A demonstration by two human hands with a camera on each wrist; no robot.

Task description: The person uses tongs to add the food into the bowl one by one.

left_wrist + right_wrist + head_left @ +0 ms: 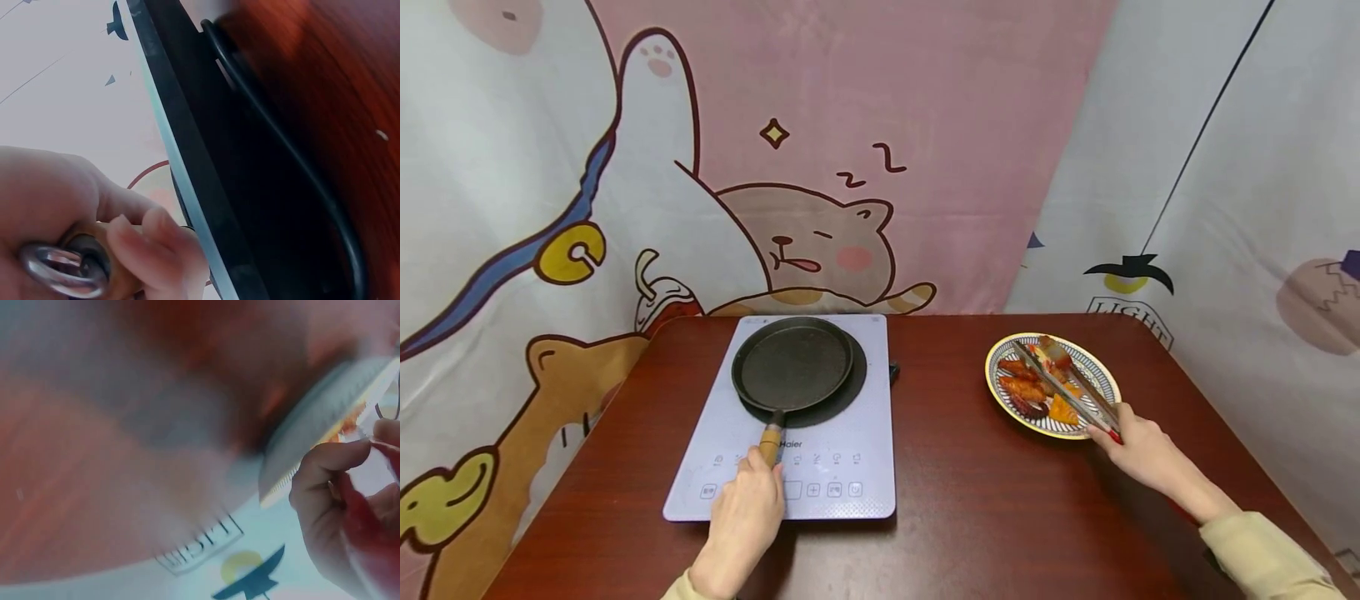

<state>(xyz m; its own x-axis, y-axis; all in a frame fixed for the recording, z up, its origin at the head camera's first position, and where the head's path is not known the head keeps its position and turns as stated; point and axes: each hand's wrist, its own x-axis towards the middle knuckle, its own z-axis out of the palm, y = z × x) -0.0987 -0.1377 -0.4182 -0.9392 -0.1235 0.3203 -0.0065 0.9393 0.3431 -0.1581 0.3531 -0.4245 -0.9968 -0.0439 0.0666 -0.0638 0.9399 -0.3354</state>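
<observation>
My left hand (748, 500) grips the wooden handle (771, 442) of a small black frying pan (793, 364), which sits on the hot plate of a white induction cooker (692, 475). In the left wrist view, fingers (147, 253) curl round the handle near its metal hanging ring (62, 272). On the right, my right hand (1146, 454) holds metal tongs (1067, 392) with red grips (356, 506). The tongs' arms reach over a patterned plate (1000, 400) of food, including chicken wings (1022, 388), a dark red curled piece (1028, 408) and orange chunks (1063, 410). A brownish piece (1056, 352) lies close to the tips.
The dark wooden table (955, 492) stretches between cooker and plate. A black cord (281, 137) runs beside the cooker's edge. Printed cartoon cloth (940, 150) hangs behind the table and at both sides.
</observation>
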